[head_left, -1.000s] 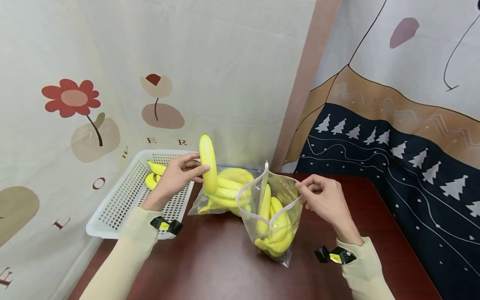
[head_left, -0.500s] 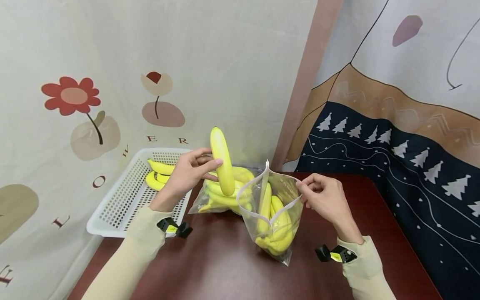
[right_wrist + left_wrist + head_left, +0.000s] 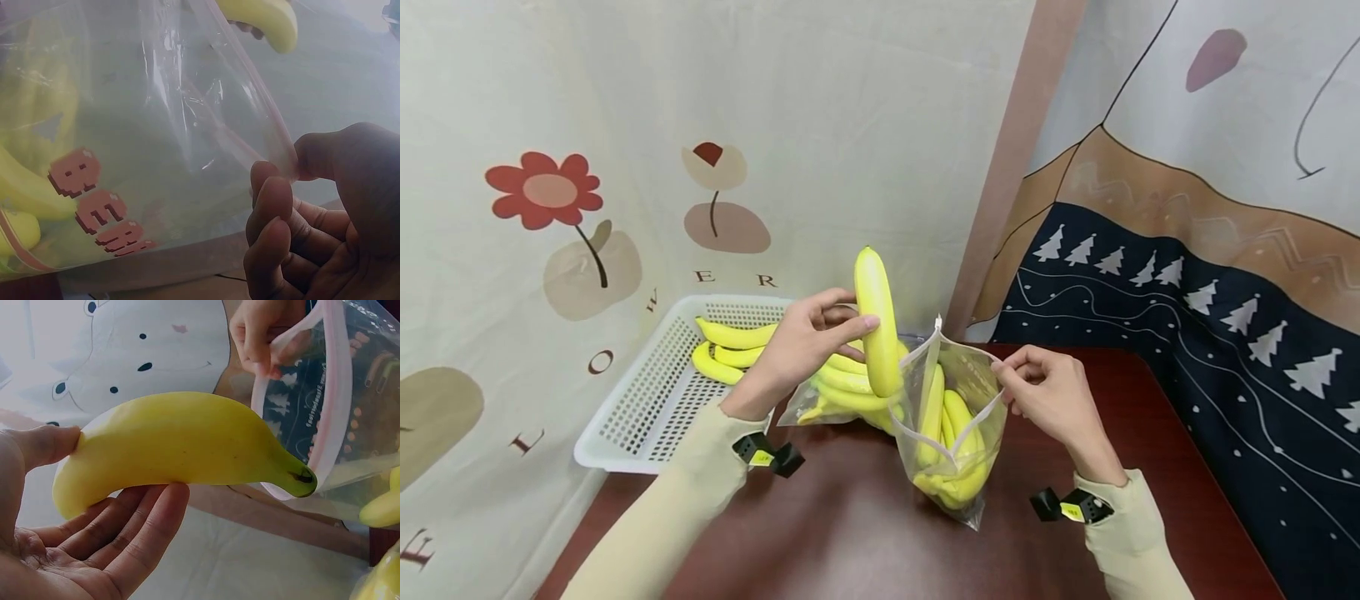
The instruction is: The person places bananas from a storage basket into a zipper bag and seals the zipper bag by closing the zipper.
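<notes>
In the head view, we see the left hand (image 3: 816, 342) at mid-frame pinching a banana (image 3: 877, 325) between thumb and fingers, the fruit nearly upright just beside the mouth of a clear zip bag (image 3: 973, 375). Right of centre, the right hand (image 3: 1048, 387) pinches the bag's rim; we see several bagged bananas (image 3: 951, 483) low inside. Behind the held fruit lies a second bag (image 3: 796, 410), also holding bananas, while a white basket (image 3: 651, 408) at the left carries a few more; all rest on a dark red table (image 3: 820, 533). In the left wrist view, we find the banana across the middle, thumb above and fingers beneath, its dark tip overlapping the rim; whether they touch we cannot tell. In the right wrist view, thumb and forefinger pinch the rim right of centre, with red lettering (image 3: 103, 203) at lower left and the held banana showing at the top.
</notes>
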Tool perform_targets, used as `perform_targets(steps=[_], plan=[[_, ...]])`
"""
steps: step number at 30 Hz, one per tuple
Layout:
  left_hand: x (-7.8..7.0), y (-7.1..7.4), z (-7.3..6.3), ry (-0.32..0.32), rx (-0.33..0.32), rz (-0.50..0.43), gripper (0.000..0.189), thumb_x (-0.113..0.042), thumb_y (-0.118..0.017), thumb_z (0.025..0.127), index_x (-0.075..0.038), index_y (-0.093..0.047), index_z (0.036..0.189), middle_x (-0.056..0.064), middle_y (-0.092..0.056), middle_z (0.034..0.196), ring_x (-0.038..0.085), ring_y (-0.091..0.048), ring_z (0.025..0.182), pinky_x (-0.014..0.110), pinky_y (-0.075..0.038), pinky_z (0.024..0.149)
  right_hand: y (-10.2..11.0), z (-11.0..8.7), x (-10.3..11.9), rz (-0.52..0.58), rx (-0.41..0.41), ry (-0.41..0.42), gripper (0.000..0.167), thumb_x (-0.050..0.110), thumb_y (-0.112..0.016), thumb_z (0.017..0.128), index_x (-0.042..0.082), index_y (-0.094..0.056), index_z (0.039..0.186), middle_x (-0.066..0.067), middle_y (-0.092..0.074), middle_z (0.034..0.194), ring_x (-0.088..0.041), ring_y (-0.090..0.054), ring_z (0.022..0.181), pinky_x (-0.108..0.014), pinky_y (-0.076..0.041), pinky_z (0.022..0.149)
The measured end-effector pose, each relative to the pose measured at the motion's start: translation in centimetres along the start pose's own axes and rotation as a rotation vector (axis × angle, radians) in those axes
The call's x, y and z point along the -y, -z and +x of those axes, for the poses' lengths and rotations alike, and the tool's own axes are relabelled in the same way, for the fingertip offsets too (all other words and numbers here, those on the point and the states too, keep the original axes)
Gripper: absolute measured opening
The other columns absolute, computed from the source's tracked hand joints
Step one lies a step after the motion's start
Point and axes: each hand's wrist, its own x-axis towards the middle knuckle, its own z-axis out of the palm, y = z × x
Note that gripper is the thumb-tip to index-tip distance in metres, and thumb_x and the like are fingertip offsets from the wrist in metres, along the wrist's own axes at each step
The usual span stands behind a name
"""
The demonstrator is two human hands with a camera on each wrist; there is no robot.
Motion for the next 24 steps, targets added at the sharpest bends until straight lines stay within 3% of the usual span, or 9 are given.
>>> perform_targets(steps=[10,15,24], plan=[[-1.2,-1.7,0.3,-0.030,0.016,-0.054,0.033,-0.014,-0.070,0.097,-0.002,-0.064,0.126,0.019,-0.075,0.109,0.021,-0.073,0.098,0.048,-0.064,0.078,0.1,0.2,-0.1,0.004,0.003,-0.002,0.028,0.039,-0.072,0.096,0.011,-0.072,0.091,-0.007,-0.072,0.069,-0.025,-0.067,0.057,-0.031,-0.058,0.054],[-0.5,-3.2,0.5,0.039,0.081,-0.073,0.036,-0.014,-0.071,0.096,-0.002,-0.061,0.130,0.021,-0.072,0.113,0.021,-0.074,0.094,0.053,-0.063,0.082,0.2,0.2,-0.1,0.002,0.006,0.003,0.029,0.040,-0.072,0.096,0.012,-0.072,0.090,-0.006,-0.072,0.068,-0.029,-0.068,0.059,-0.031,-0.057,0.053],[1.4,-5.2,0.7,0.177,0.155,-0.062,0.039,-0.018,-0.073,0.095,-0.004,-0.060,0.130,0.018,-0.073,0.111,0.024,-0.075,0.092,0.050,-0.064,0.082,0.2,0.3,0.1,-0.035,-0.018,0.041,0.028,0.037,-0.071,0.096,0.013,-0.072,0.082,-0.003,-0.070,0.064,-0.029,-0.067,0.056,-0.031,-0.054,0.049]])
